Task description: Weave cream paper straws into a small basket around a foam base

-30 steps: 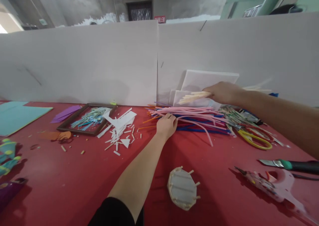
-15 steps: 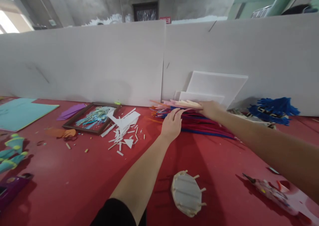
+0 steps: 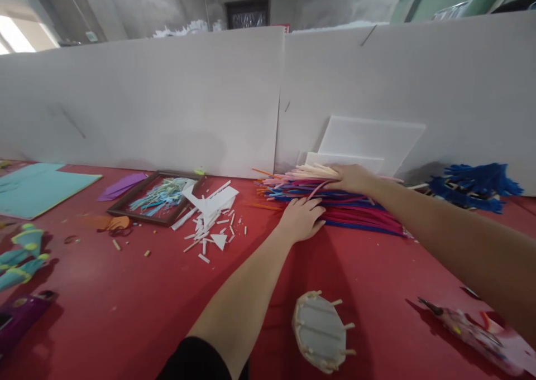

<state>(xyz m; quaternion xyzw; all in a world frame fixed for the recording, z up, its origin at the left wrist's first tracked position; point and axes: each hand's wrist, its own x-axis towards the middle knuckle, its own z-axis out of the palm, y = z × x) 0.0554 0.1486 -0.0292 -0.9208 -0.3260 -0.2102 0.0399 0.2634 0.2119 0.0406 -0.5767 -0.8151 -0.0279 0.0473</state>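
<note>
A pile of pipe cleaners (image 3: pixel 364 215) in cream, pink, blue, magenta and orange lies near the foot of the white partition. My right hand (image 3: pixel 352 179) is closed over the top of the pile, around the cream and pink stems; its fingertips are partly hidden. At the front left of the pile is my left hand (image 3: pixel 302 218), fingers bent over the stems. A bowed pink pipe cleaner (image 3: pixel 319 188) runs from its fingertips toward my right hand. Closer to me stands a small grey-topped piece (image 3: pixel 320 331) with cream pegs around its rim.
White boards (image 3: pixel 371 140) lean on the partition (image 3: pixel 167 101). Left are white scraps (image 3: pixel 211 207), a brown frame (image 3: pixel 138 215) with cut strips, purple sheets (image 3: pixel 121 186) and a turquoise sheet (image 3: pixel 46 187). Right are a blue fringed piece (image 3: pixel 481 179) and a glue gun (image 3: pixel 469 330).
My left hand has moved right and slightly down along the pile, and the pink pipe cleaner now bows upward. My right hand stays on the pile. The view has shifted slightly.
</note>
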